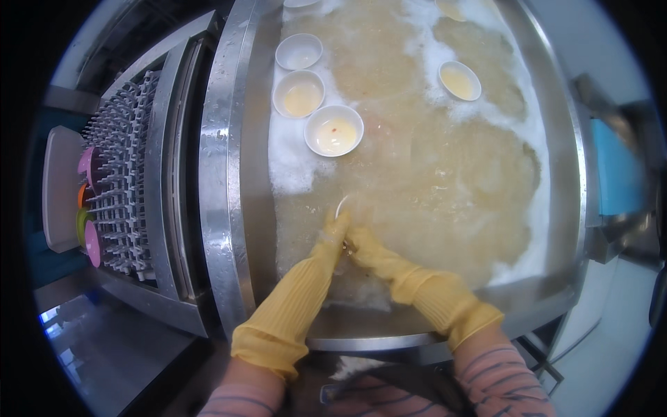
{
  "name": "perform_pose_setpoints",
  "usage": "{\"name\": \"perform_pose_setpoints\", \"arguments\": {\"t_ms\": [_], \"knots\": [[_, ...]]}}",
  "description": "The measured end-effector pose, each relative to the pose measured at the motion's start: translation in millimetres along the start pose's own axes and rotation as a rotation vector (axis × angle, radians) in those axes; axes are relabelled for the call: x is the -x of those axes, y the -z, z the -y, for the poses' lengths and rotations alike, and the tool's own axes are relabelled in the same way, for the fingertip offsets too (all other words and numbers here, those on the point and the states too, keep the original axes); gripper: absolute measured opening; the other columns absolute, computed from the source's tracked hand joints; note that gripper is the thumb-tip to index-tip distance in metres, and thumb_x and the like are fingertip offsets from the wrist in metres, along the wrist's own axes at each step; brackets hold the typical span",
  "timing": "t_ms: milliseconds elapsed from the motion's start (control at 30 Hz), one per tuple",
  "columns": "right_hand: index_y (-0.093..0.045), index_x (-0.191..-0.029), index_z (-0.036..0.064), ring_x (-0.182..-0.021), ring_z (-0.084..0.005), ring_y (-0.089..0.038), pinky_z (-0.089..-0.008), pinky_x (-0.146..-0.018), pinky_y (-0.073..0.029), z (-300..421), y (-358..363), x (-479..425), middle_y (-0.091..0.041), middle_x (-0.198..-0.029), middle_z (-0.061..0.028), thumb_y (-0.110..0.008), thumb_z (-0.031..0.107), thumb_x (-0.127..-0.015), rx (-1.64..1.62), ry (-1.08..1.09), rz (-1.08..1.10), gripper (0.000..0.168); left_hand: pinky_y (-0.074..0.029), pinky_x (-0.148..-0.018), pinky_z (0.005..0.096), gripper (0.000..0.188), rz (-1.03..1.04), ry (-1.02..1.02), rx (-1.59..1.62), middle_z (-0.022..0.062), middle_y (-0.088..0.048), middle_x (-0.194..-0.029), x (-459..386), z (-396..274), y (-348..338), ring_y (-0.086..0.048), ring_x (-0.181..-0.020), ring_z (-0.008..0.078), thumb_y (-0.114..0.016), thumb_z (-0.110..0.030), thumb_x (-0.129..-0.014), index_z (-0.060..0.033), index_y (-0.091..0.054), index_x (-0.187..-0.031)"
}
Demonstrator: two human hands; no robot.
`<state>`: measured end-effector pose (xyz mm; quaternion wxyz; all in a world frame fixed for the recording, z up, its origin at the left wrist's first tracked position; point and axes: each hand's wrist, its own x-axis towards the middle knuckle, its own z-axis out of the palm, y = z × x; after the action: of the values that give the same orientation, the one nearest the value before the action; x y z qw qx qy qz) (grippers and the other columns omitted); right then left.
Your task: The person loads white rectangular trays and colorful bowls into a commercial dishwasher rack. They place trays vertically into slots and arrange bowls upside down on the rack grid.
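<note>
Both my hands wear long yellow rubber gloves and reach into the cloudy, foamy water (pixel 417 172) of a stainless steel sink. My left hand (pixel 337 228) grips a white dish, probably a bowl (pixel 341 205), of which only a thin curved rim shows above the water. Close beside it, on the right, my right hand (pixel 362 242) is partly under the surface. Its fingers are blurred, and whether they touch the dish cannot be told. Ahead and to the left float white bowls, the closest (pixel 333 131) holding yellowish liquid with a small reddish bit.
Another white bowl (pixel 459 81) floats at the far right. The metal sink rim (pixel 221 172) runs along my left. Beyond it sits a grey pegged dish conveyor (pixel 125 177), with pink, green and orange dishes (pixel 93 243) at its far side. A blue object (pixel 617 167) lies past the right rim.
</note>
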<state>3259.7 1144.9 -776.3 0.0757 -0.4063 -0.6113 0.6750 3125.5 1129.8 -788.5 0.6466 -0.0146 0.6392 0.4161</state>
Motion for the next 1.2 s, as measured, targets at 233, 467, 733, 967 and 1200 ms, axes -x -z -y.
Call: {"name": "perform_pose_setpoints", "arguments": {"t_ms": [233,467,733,967,1200], "knots": [[-0.066,-0.123,0.009,-0.108,-0.0378,-0.065,-0.0473,-0.092,-0.05,4,2,-23,-0.069,-0.114,-0.0194,-0.059,0.025,-0.094,0.778,-0.182,-0.134,0.034,-0.049,-0.098,0.0402,0.068,0.038,-0.111,-0.35,0.0212,-0.059,-0.134,-13,-11,13,-0.06,-0.118,0.0303,-0.062,-0.018,-0.089,-0.0099,-0.04,-0.152],[-0.069,-0.117,0.006,-0.108,-0.041,-0.064,-0.0451,-0.09,-0.051,-1,25,-1,-0.07,-0.113,-0.02,-0.057,0.03,-0.094,0.361,-0.034,-0.072,0.035,-0.037,-0.112,0.0389,0.061,-0.046,-0.226,-0.542,0.0161,-0.05,-0.147,27,-20,-6,-0.049,-0.133,0.0293,-0.06,-0.027,-0.094,-0.0194,-0.042,-0.152],[-0.067,-0.12,0.004,-0.103,-0.0279,-0.069,-0.0368,-0.09,-0.053,87,70,42,-0.072,-0.107,-0.0172,-0.067,0.027,-0.09,0.413,-0.1,0.101,0.038,-0.033,-0.116,0.0382,0.05,-0.096,-0.469,-0.298,0.0149,-0.05,-0.148,62,-57,-5,-0.047,-0.136,0.026,-0.046,-0.026,-0.102,-0.0176,-0.043,-0.151],[-0.057,-0.135,0.002,-0.109,-0.0238,-0.066,-0.0361,-0.088,-0.054,41,84,57,-0.069,-0.122,-0.0145,-0.068,0.04,-0.094,-0.224,-0.007,-0.519,0.057,-0.029,-0.118,0.0374,0.051,-0.009,-0.564,-0.191,0.0157,-0.046,-0.15,80,-64,-43,-0.042,-0.14,0.0268,-0.045,-0.023,-0.102,-0.0117,-0.042,-0.152],[-0.066,-0.127,0.01,-0.108,-0.0247,-0.066,-0.0342,-0.087,-0.053,21,97,-14,-0.069,-0.117,-0.0154,-0.065,0.028,-0.093,-0.032,-0.359,-0.386,0.038,-0.037,-0.114,0.0429,0.075,-0.005,-0.723,-0.893,0.0168,-0.05,-0.143,95,-59,-82,-0.043,-0.139,0.0348,-0.047,0.01,-0.084,-0.0231,-0.043,-0.152]]}}
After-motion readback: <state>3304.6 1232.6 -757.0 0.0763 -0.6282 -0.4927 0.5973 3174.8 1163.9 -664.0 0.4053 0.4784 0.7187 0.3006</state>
